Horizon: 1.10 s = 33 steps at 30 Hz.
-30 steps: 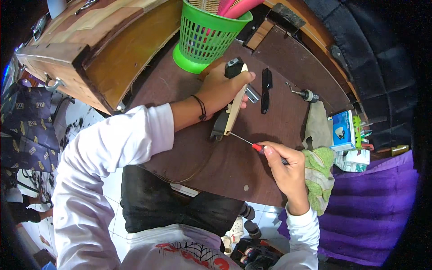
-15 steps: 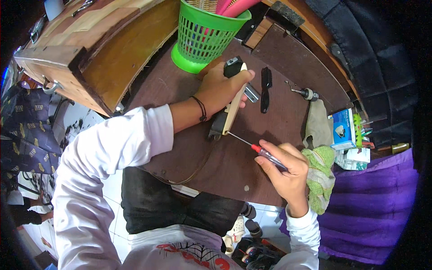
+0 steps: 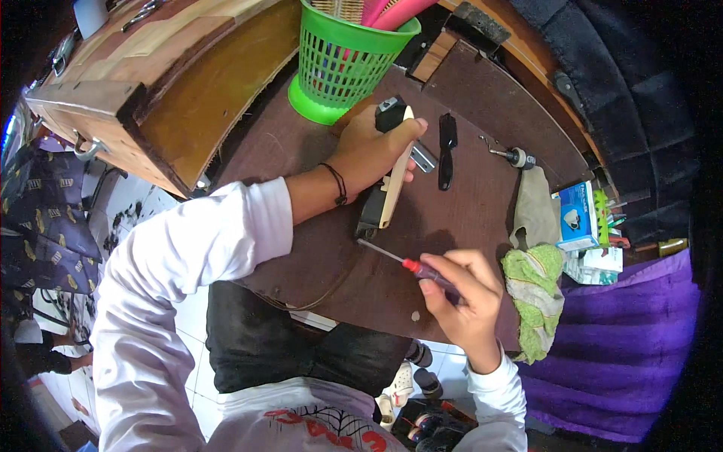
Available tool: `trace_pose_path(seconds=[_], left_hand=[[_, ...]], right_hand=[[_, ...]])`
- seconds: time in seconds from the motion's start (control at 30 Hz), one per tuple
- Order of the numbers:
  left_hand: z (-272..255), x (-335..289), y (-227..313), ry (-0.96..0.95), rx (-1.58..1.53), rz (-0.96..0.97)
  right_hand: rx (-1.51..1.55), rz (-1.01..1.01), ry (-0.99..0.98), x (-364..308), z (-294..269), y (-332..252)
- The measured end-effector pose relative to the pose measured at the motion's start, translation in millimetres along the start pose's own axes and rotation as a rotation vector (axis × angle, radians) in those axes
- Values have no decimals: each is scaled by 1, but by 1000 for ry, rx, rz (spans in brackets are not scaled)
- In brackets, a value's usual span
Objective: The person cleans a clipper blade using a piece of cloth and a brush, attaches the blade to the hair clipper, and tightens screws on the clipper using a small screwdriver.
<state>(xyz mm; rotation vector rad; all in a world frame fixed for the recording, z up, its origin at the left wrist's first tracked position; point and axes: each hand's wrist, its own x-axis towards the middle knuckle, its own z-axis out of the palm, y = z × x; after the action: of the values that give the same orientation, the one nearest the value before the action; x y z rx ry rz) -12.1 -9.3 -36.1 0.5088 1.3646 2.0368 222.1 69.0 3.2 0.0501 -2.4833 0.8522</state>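
A hair clipper [image 3: 390, 188] with a black body and a cream cover is wrapped in my left hand [image 3: 376, 147]; its lower end points toward me. A silver metal part [image 3: 424, 157] sticks out beyond my left fingers; whether it belongs to the clipper I cannot tell. My right hand [image 3: 468, 295] pinches a screwdriver [image 3: 413, 267] with a red-collared handle. Its thin shaft reaches left, and the tip is at or just below the clipper's black end; contact cannot be made out. To the right of the clipper lies a black brush [image 3: 447, 151].
A green plastic basket [image 3: 348, 68] with brushes stands at the back of the brown table [image 3: 301, 256]. On the right are a small corded tool [image 3: 517, 157], a green towel [image 3: 533, 297] and a blue box [image 3: 576, 215]. A wooden drawer unit [image 3: 90, 113] rises at the left.
My right hand has moved the screwdriver left and slightly toward me, its tip shifting from the cream cover's end to near the black end. The left hand stays almost still, the clipper turned slightly.
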Motion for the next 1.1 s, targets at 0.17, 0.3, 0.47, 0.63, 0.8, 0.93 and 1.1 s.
trace_pose_path(seconds=[0.17, 0.3, 0.47, 0.63, 0.8, 0.93, 1.1], left_hand=[[-2, 0, 3, -32, 4, 1], [-1, -1, 4, -49, 51, -5], [1, -1, 2, 8, 20, -14], [-1, 2, 1, -46, 20, 23], [-1, 2, 0, -35, 18, 22], [-2, 0, 3, -39, 7, 8], [-2, -1, 3, -44, -3, 6]], right_hand=[[139, 209, 74, -9, 1, 21], [110, 235, 78, -11, -1, 23], [92, 230, 79, -9, -2, 24], [21, 128, 37, -8, -8, 20], [-8, 98, -22, 3, -15, 10], [593, 683, -253, 15, -23, 0], [737, 569, -343, 24, -31, 6]])
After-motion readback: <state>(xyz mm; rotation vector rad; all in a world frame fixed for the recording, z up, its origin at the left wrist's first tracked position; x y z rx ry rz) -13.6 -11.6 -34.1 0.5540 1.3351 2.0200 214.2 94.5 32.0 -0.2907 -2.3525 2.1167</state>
